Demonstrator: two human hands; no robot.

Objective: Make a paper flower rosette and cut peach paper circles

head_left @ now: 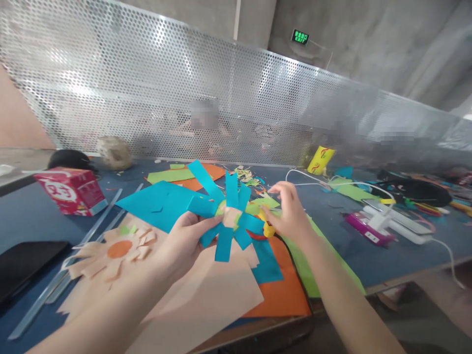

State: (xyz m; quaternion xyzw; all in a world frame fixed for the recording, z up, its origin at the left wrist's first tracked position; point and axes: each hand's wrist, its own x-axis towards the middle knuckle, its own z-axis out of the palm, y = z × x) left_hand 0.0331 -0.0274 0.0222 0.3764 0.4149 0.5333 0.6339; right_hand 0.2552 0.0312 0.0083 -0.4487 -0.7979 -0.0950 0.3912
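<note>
My left hand (186, 241) is closed on a paper flower (230, 214) made of blue paper strips fanned out around a pale centre, and holds it up above the table. My right hand (289, 211) is just to its right, its fingers pinched at a blue strip on the flower's right side. A small yellow object (268, 227) sits under my right palm, and I cannot tell whether the hand holds it. Below lie sheets of peach (206, 300), orange (285, 290), blue (158, 201) and green paper (332, 265).
A finished peach flower with an orange centre (120, 250) lies at the left, beside clear plastic rulers (70, 275) and a dark phone (22, 265). A red box (72, 189) stands far left. At the right are a yellow cup (320, 160), white cables and a purple-white device (368, 228). A perforated metal screen (184, 98) closes off the back.
</note>
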